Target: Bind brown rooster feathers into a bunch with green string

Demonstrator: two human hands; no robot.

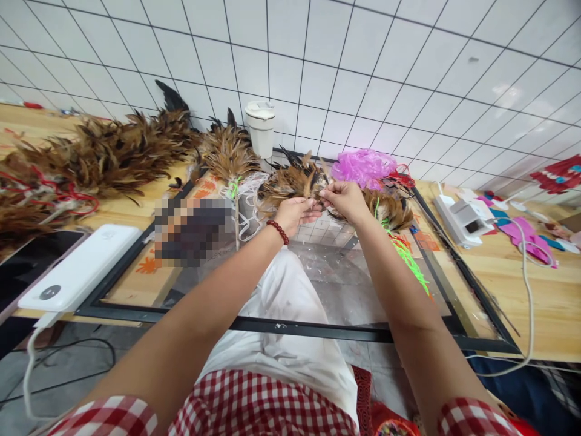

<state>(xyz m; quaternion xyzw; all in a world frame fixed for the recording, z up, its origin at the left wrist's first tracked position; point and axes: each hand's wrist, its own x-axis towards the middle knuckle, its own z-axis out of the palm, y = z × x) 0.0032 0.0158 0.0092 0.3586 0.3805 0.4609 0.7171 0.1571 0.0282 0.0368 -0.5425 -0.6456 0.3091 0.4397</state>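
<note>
My left hand, with a red bead bracelet at the wrist, is closed in a loose pinch at the lower edge of brown feathers. Beside it, the thumb and fingers of my right hand are pressed together on the same feathers. The fingertips of both hands nearly meet, and what lies exactly between them is small and partly hidden. Another brown feather bunch lies right of my right wrist, with bright green strings trailing from it.
A black-framed glass panel spans the wooden table. Feather dusters and a bunch lie left. At the back are a white cup and pink plastic. A white power bank lies left; a white device stands right.
</note>
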